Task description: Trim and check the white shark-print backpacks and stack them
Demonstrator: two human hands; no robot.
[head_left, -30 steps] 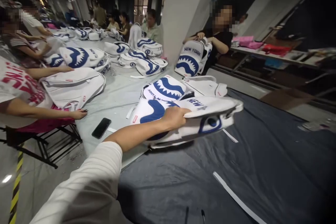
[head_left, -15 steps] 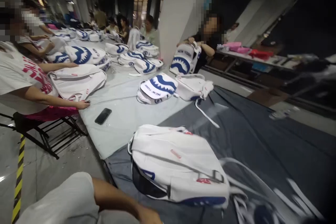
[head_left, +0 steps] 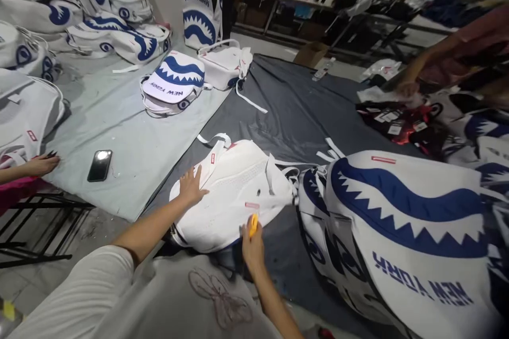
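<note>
**Hands on white backpack, lower centre of frame**

The right hand [head_left: 252,243], at lower centre, is closed around a small yellow tool [head_left: 253,224]; the tool tip sits at the near edge of the white backpack [head_left: 234,190]. The left hand [head_left: 190,186] is open, fingers spread, palm flat on the left part of the same backpack. The backpack lies back-side up on the dark cloth [head_left: 294,111] covering the surface, at centre frame, straps trailing toward the right.

At lower right, a large shark-print backpack [head_left: 397,222] lies just beside the white one. At left centre, a phone [head_left: 99,164] rests on the grey sheet [head_left: 127,132]; a co-worker's hand [head_left: 42,163] is at the left edge. Farther up, two more backpacks [head_left: 174,82] lie at the sheet's border. At upper centre, a person holds an upright backpack [head_left: 198,13]. At right, another person's hand [head_left: 405,87] reaches over tagged items [head_left: 397,122].
</note>
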